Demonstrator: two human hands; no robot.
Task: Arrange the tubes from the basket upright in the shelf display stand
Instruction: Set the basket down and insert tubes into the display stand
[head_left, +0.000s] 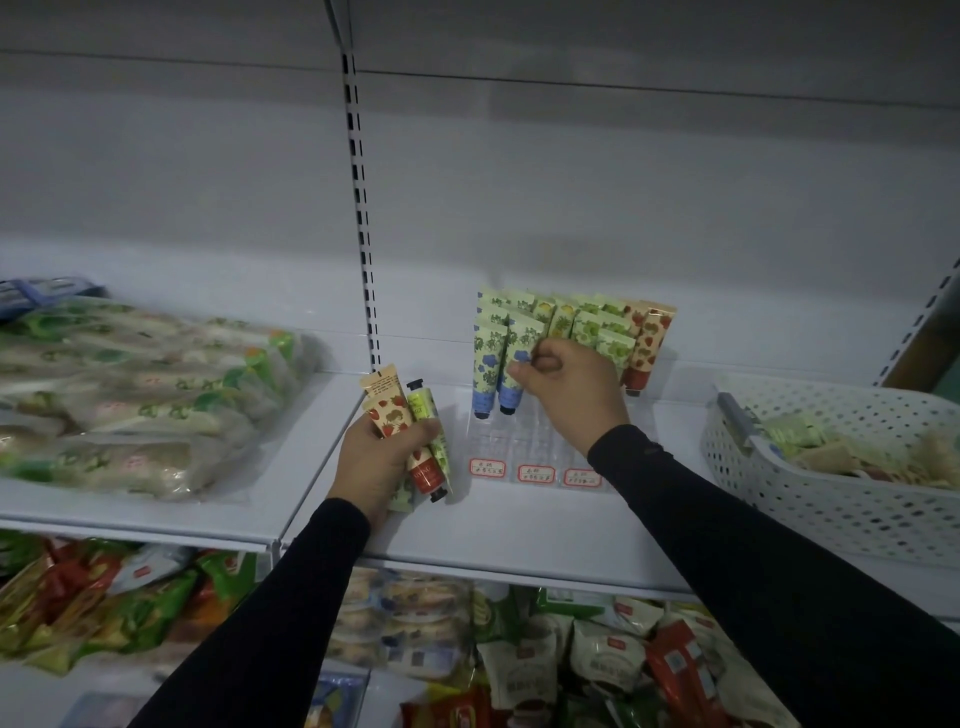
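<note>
A person in black sleeves stocks a white shelf (519, 525). The right hand (569, 387) pinches a blue-flowered tube (519, 364) with curled fingers and thumb, holding it upright, cap down, at the front of the clear display stand (524, 447), just beside a matching tube (488, 358). Behind them, rows of green, yellow and strawberry tubes (587, 325) stand upright in the stand. The left hand (382, 454) grips a bundle of spare tubes (410, 415), strawberry and green prints among them, left of the stand. A white perforated basket (831, 499) sits at the right end of the shelf with more tubes inside. Three red-bordered price labels (535, 472) line the stand's front edge. Bagged goods (140, 395) lie on the neighbouring shelf to the left.
</note>
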